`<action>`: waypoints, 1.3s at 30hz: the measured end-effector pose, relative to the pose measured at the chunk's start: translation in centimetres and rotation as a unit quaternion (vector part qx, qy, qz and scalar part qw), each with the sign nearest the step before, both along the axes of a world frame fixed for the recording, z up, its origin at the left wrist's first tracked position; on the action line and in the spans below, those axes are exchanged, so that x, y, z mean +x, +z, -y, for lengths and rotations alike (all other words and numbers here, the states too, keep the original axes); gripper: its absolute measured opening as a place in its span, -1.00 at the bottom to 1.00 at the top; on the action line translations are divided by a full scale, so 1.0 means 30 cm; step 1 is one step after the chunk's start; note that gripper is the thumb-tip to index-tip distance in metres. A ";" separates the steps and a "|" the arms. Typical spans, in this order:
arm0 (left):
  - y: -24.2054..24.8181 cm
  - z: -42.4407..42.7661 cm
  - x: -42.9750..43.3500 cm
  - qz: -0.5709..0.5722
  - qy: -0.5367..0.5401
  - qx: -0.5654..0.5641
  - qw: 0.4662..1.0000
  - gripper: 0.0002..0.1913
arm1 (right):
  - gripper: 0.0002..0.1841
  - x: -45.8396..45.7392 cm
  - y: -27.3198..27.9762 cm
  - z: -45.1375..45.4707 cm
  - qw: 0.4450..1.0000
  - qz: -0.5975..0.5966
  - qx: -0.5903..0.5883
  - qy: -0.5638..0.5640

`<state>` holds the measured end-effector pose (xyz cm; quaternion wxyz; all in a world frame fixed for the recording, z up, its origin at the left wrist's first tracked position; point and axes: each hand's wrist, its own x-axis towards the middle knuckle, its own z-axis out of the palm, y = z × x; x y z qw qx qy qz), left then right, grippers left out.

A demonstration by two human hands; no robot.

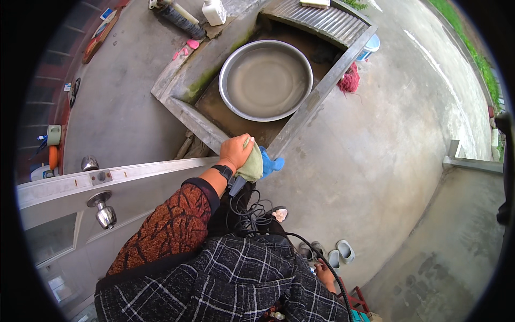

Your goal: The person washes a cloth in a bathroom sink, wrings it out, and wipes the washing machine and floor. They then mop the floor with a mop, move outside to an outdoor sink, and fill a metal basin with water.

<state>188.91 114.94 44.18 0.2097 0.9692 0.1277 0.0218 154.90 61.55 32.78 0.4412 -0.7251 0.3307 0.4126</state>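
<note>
My left hand [237, 151], with a dark band on the wrist, grips a pale green cloth [252, 163]. Against it hangs a blue cloth [271, 163]; whether my fingers hold that as well is hidden. A dark grey tapered piece [237, 186] shows under the green cloth, beside loops of black cable [253, 211]. Beyond the hand, a wide metal basin [265, 80] of cloudy water sits inside a concrete wash trough [189, 114]. My right hand [324, 275] is low at my side, partly covered by a thick black cord [307, 241]; its grip is unclear.
A white door [141, 177] with a metal knob [105, 215] stands at my left. Ahead are a ribbed washboard slab [322, 20], a white bottle [214, 12] and a blue-white bucket [369, 46]. Red stringy material [349, 79] lies beside the trough. Grey clogs [345, 251] rest on the floor.
</note>
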 end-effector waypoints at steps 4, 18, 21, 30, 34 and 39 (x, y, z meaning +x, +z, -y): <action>-0.001 0.029 -0.001 0.007 -0.013 0.003 1.000 -0.68 | -0.65 -0.006 -0.007 -0.007 1.000 0.003 0.007 0.008; -0.040 0.066 -0.021 -0.012 -0.001 -0.011 1.000 -0.64 | -0.63 -0.024 -0.131 -0.004 0.991 0.055 0.009 0.123; -0.050 0.065 -0.018 0.003 -0.001 -0.003 1.000 -0.65 | -0.64 -0.024 -0.134 -0.017 0.994 0.044 0.011 0.103; -0.068 0.031 -0.007 -0.005 -0.009 0.000 1.000 -0.66 | -0.64 0.030 -0.070 -0.081 0.993 0.046 -0.012 0.109; -0.071 0.018 0.001 -0.013 -0.012 -0.024 1.000 -0.66 | -0.65 0.029 -0.073 -0.112 0.995 0.058 0.002 0.084; -0.079 0.006 0.006 -0.024 -0.003 -0.026 0.999 -0.65 | -0.66 0.026 -0.097 -0.133 0.995 0.012 -0.013 0.098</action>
